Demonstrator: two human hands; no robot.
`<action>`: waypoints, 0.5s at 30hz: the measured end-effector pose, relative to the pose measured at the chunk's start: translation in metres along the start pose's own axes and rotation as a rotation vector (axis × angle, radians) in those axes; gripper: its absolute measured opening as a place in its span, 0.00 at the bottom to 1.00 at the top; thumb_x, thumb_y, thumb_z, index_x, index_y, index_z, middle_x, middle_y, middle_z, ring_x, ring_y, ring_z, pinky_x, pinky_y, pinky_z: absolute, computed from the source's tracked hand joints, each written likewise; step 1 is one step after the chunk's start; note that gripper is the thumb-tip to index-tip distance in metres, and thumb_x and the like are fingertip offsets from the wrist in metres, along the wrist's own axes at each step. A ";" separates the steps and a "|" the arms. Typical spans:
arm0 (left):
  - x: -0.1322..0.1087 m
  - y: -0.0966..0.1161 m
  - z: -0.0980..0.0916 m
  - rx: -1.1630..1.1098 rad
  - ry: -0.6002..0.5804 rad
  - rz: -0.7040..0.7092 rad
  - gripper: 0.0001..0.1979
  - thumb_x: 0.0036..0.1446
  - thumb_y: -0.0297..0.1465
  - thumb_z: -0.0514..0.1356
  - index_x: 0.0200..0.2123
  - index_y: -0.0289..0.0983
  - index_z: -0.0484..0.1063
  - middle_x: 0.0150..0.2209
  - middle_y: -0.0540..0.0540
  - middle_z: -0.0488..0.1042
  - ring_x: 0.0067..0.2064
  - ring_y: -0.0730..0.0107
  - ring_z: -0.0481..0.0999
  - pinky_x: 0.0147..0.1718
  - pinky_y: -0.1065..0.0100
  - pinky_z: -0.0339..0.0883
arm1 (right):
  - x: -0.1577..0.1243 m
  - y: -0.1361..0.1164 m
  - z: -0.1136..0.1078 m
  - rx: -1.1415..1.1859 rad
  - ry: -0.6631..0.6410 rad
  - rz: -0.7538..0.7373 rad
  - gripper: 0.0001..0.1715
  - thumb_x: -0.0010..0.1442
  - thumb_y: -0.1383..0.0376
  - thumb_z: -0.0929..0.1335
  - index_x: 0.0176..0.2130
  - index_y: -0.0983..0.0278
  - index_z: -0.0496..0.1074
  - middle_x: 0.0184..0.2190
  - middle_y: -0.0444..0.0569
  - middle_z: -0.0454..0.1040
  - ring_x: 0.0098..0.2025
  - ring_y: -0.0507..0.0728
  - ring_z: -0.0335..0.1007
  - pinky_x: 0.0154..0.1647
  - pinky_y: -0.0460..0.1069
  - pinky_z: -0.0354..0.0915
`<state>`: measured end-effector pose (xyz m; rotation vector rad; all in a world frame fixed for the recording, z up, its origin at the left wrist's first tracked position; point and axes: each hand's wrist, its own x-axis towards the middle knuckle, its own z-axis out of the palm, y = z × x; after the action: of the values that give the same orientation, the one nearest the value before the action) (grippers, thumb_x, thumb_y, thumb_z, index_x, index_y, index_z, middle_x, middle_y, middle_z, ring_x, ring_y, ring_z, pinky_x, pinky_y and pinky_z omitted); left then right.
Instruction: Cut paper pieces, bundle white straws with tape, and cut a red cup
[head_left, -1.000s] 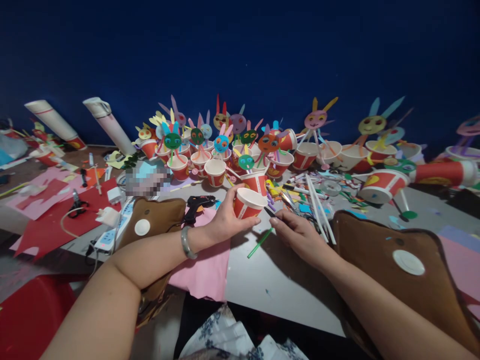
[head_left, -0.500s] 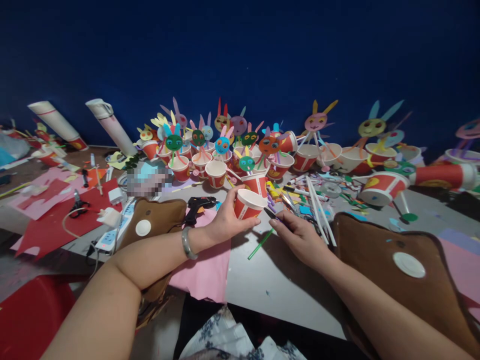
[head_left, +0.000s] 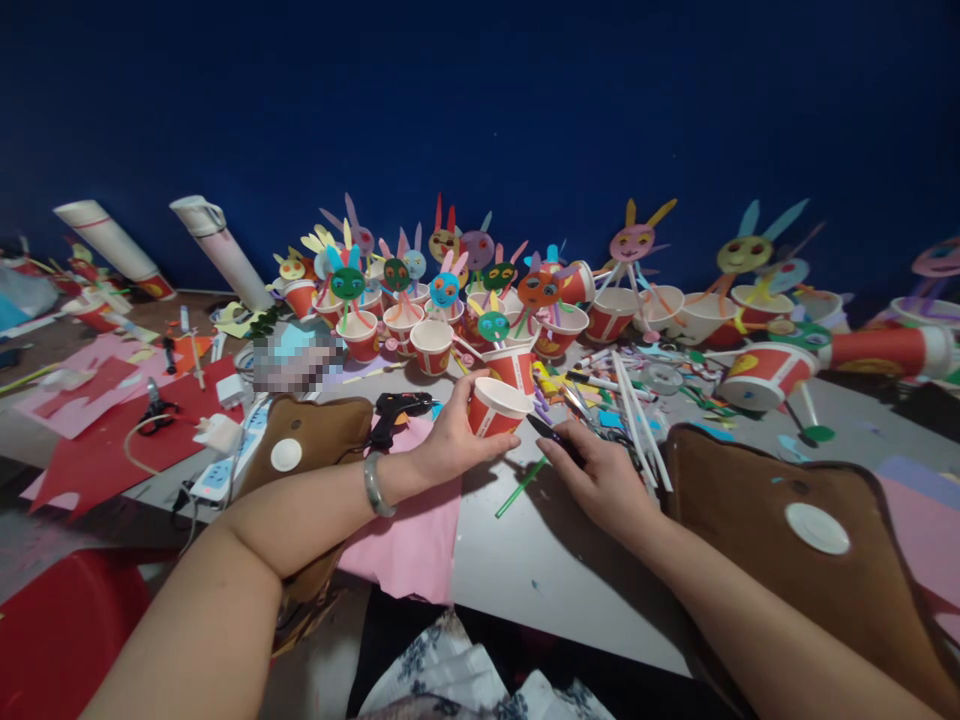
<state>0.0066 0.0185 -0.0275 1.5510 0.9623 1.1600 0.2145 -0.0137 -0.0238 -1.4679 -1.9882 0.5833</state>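
Note:
A red and white paper cup (head_left: 496, 410) is tilted in my left hand (head_left: 451, 428), which wraps round its side with the thumb underneath. My right hand (head_left: 600, 470) is closed on a slim black pointed tool (head_left: 545, 428); its kind I cannot make out. The tool's tip points at the cup's right side, close to the rim; whether it touches is unclear. Below the tip, a green straw (head_left: 519, 490) lies on the table. Just behind the held cup stands another cup (head_left: 511, 366) with a green paper face (head_left: 493, 327) on it.
Several cups with paper rabbit faces (head_left: 447, 290) line the back, before a blue wall (head_left: 480, 120). A black glue gun (head_left: 397, 415) rests left of my hands. Brown pouches (head_left: 739, 510) lie either side. White straws (head_left: 637, 420), markers and paper scraps crowd the right. A power strip (head_left: 225, 470) sits left.
My right hand and the black tool have shifted very slightly. My left hand holds the cup in nearly the same place.

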 end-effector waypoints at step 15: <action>-0.001 0.001 0.000 0.007 0.006 0.014 0.41 0.43 0.34 0.73 0.58 0.39 0.56 0.55 0.38 0.70 0.57 0.55 0.71 0.57 0.54 0.65 | -0.003 0.002 0.001 -0.127 0.064 0.026 0.19 0.63 0.49 0.62 0.34 0.61 0.68 0.22 0.45 0.67 0.24 0.56 0.62 0.27 0.49 0.54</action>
<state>0.0069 0.0176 -0.0264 1.5631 0.9613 1.1730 0.2155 -0.0157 -0.0261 -1.5708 -1.9903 0.4218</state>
